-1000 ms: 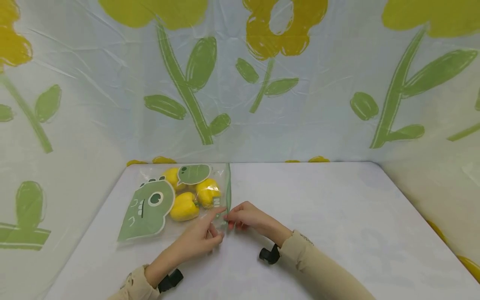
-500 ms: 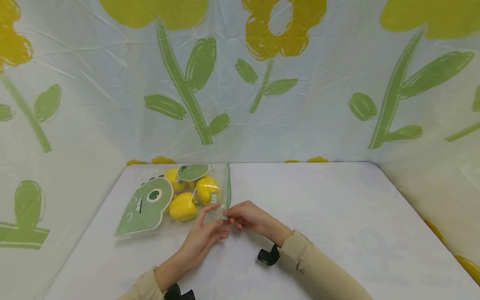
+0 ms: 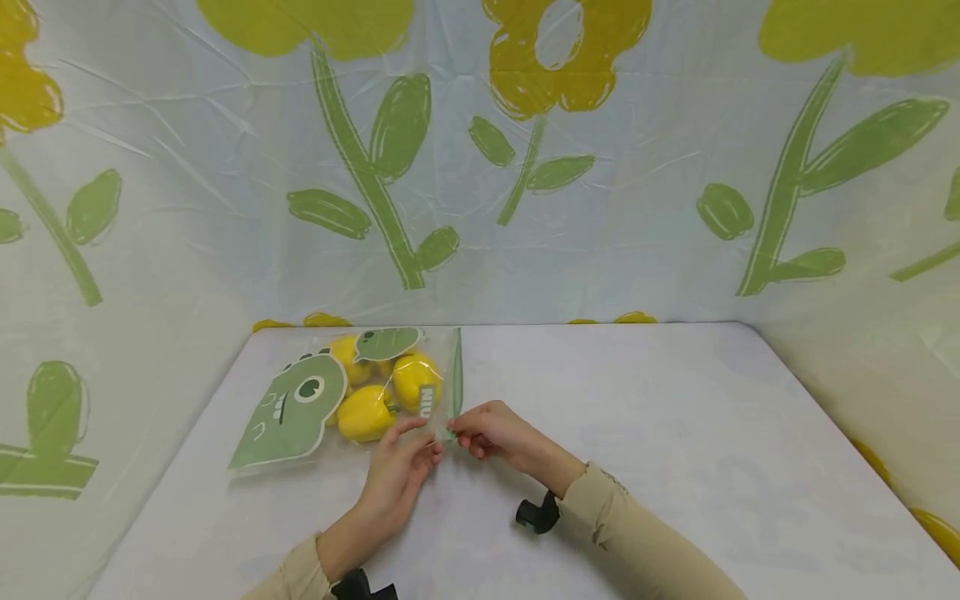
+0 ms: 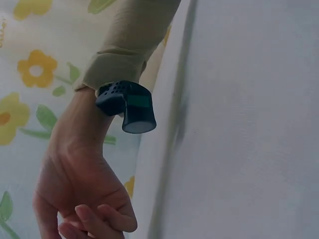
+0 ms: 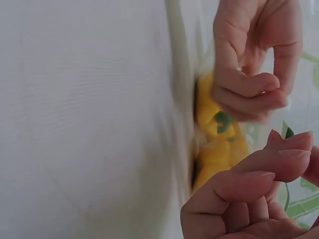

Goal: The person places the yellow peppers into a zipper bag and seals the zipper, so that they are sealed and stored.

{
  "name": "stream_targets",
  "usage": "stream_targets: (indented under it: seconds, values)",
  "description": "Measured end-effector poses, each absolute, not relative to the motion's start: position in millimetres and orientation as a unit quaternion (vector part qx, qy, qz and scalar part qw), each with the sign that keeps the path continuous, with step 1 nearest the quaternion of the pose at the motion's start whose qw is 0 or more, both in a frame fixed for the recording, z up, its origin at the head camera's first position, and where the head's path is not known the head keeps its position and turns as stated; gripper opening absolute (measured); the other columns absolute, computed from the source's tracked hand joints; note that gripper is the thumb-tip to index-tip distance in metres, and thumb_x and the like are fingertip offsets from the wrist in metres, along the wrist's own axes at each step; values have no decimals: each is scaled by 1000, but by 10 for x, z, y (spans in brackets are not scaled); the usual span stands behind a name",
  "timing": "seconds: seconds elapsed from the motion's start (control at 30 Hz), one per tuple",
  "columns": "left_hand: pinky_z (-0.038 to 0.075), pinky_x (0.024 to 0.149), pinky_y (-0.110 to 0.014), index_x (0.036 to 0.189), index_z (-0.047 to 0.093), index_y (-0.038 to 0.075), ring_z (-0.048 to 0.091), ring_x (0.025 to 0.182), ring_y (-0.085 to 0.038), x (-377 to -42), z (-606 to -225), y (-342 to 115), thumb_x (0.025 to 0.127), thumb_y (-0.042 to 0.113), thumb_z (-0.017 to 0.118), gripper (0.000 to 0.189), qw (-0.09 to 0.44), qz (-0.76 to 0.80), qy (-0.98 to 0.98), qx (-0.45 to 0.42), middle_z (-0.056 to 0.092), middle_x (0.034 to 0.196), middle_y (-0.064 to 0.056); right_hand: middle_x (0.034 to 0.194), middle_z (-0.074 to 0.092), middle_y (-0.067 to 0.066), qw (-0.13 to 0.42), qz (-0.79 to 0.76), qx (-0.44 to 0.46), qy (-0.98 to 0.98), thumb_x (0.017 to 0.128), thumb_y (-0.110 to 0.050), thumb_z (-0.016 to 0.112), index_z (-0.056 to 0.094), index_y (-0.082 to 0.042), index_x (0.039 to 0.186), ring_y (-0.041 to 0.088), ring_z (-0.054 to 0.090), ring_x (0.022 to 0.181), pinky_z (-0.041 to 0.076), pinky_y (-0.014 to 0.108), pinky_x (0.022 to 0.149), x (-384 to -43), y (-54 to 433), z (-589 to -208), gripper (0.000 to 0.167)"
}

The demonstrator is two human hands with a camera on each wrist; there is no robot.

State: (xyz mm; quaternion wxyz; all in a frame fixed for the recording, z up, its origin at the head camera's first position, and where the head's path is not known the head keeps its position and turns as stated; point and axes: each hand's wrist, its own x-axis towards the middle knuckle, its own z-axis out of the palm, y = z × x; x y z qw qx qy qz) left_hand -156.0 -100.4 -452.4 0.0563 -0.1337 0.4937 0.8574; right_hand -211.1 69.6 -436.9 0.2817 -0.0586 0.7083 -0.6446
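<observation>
A clear zip bag (image 3: 292, 408) with a green cartoon print lies at the table's back left. Several yellow bell peppers (image 3: 366, 414) are inside it. My right hand (image 3: 498, 437) pinches the green zip edge at the bag's near right corner. In the right wrist view, the right hand's fingers (image 5: 249, 185) are bent, with the thumb close to the index finger. Just to its left, my left hand (image 3: 393, 483) grips the bag's near edge beside that corner. The left wrist view shows curled left fingers (image 4: 94, 221); the bag is out of that view.
A white table (image 3: 637, 417) stretches to the right of the bag. Flower-printed cloth (image 3: 600, 242) hangs behind and at both sides. Black wrist devices (image 3: 536, 514) sit below the sleeves.
My left hand has drawn back from a pointing pose, turned, and come to the bag's near edge. The right hand has stayed at the zip corner. The bag has shifted slightly.
</observation>
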Motion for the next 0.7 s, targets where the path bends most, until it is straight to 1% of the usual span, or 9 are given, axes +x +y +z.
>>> stream_targets:
  seconds: [0.07,0.13,0.23,0.33,0.37,0.47,0.57,0.7]
  values:
    - [51,72,-24,124,44,-1,59,76,-15,-1569,-4518,-1018,96,1,54,29,26,856,497,-142,56,89,-6,58,53,-1,283,-644,-56,709,88,-16,67,65,9,81,10,40,48,35,22,49,-2100,701,-4375,26]
    - [52,71,-24,124,46,-2,60,75,-16,-1576,-4517,-1023,95,2,55,30,15,851,506,-141,57,87,-6,58,53,-2,285,-642,-56,710,88,-16,67,65,10,83,9,41,48,35,21,49,-2085,702,-4385,26]
    - [52,71,-24,130,47,-3,62,77,-15,-1582,-4533,-1015,97,6,55,35,52,837,532,-120,60,90,-5,58,54,-2,291,-640,-62,709,88,-16,66,65,7,80,9,41,48,35,21,49,-2065,703,-4393,24]
    - [53,70,-25,131,50,-5,63,77,-16,-1603,-4578,-991,96,5,58,37,82,825,552,-91,63,92,-6,58,53,-2,289,-638,-67,711,87,-15,64,64,3,75,9,42,49,35,21,49,-2056,701,-4397,22]
    - [53,70,-26,129,51,-7,63,76,-16,-1611,-4593,-983,95,4,59,36,80,822,558,-84,64,91,-6,58,53,-2,288,-637,-67,712,87,-15,64,64,2,74,9,41,49,35,21,49,-2057,701,-4400,21]
    - [54,69,-28,119,56,-10,62,71,-17,-1644,-4639,-968,91,-3,63,30,53,811,579,-70,65,85,-8,58,53,-2,287,-639,-56,711,87,-15,65,64,0,73,9,41,48,35,20,48,-2053,700,-4413,21]
    - [54,67,-28,110,58,-11,62,66,-17,-1661,-4665,-962,88,-5,65,24,32,793,606,-64,66,79,-7,57,53,-3,283,-642,-40,711,86,-15,66,64,-2,70,8,41,48,34,20,47,-2046,700,-4434,21]
    - [54,64,-26,108,59,-12,62,62,-15,-1667,-4663,-956,86,-6,67,24,23,784,617,-62,66,78,-6,56,52,-3,265,-650,-30,712,85,-15,67,62,-6,66,8,40,48,34,21,48,-2040,687,-4463,22]
